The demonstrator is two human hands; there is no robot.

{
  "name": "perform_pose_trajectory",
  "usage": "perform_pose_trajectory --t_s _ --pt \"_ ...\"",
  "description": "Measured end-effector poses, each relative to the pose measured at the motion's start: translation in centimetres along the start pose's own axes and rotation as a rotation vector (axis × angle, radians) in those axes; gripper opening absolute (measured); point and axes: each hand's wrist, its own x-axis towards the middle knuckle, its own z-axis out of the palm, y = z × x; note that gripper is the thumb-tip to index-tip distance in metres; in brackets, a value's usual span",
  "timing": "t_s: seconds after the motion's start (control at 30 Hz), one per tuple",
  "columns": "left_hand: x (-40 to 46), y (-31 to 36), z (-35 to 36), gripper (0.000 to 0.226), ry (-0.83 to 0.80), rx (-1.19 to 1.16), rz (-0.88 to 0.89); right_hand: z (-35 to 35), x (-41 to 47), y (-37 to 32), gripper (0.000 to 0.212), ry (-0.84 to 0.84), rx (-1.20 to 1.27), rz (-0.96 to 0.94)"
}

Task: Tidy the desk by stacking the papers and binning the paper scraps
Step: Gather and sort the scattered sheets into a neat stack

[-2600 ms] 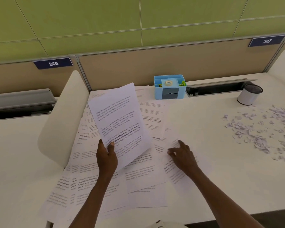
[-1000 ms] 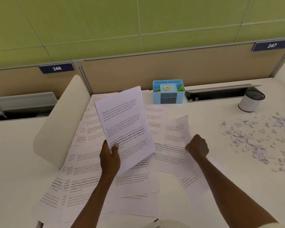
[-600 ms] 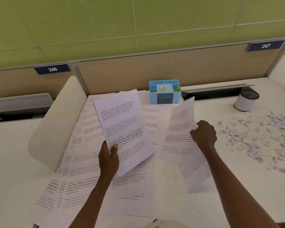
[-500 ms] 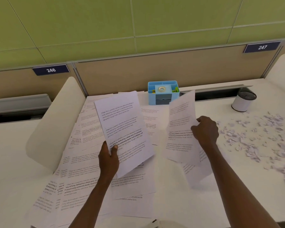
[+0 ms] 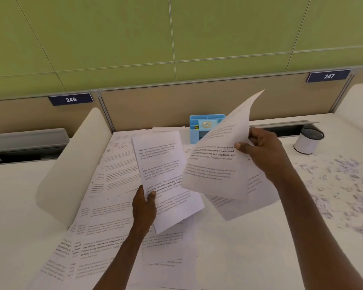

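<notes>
My left hand (image 5: 144, 206) grips the lower edge of a printed sheet (image 5: 164, 168) held tilted above the desk. My right hand (image 5: 264, 151) pinches the right edge of a second printed sheet (image 5: 216, 164), lifted and curling, its left edge overlapping the first sheet. Several more printed papers (image 5: 105, 222) lie spread loosely over the white desk below and left of both hands. Small white paper scraps (image 5: 342, 181) are scattered on the desk to the right.
A blue desk organiser (image 5: 197, 130) with a tape roll stands at the back, partly hidden by the lifted sheet. A white cylindrical cup with a dark mesh rim (image 5: 307, 141) stands at the back right. A white curved divider (image 5: 69, 164) rises at the left.
My right hand picked a sheet off the desk, raised it and swung it left toward the sheet in my left hand. My left hand stayed about where it was.
</notes>
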Motion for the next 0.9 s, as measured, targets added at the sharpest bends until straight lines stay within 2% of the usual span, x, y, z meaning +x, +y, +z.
perform_pose_trajectory --t_s 0.13,0.27,0.37,0.43,0.5,0.6,0.7,0.77,0.9 --pt "0.2 0.1 0.4 0.036 -0.079 -0.073 -0.063 -0.1 0.6 -0.1 0.029 -0.169 0.397 -0.056" --pt "0.0 0.7 0.4 0.032 -0.183 -0.226 -0.088 1.8 1.6 2.5 0.034 -0.169 0.519 0.029" --pt "-0.1 1.1 0.0 0.028 -0.282 -0.304 -0.087 4.1 1.8 5.1 0.033 -0.063 0.427 0.204" --pt "-0.3 1.4 -0.4 0.016 -0.363 -0.341 -0.098 5.8 1.7 6.5 0.035 -0.007 0.349 0.262" --pt "-0.4 1.6 -0.6 0.023 -0.457 -0.359 -0.098 7.2 1.4 7.7 0.035 0.055 0.261 0.293" --pt "-0.6 1.7 -0.8 0.041 -0.557 -0.376 -0.051 8.7 1.4 8.6 0.019 0.168 0.137 0.328" --pt "-0.8 1.4 -0.7 0.029 -0.535 -0.407 -0.088 9.2 1.6 9.1 0.008 0.195 -0.001 0.287" --pt "-1.1 1.2 -0.7 0.033 -0.530 -0.415 -0.129 9.1 1.7 9.3 0.010 0.191 -0.050 0.271" --pt "-1.3 1.2 -0.8 0.033 -0.508 -0.446 -0.165 8.3 2.0 9.7 0.017 0.153 -0.052 0.362"
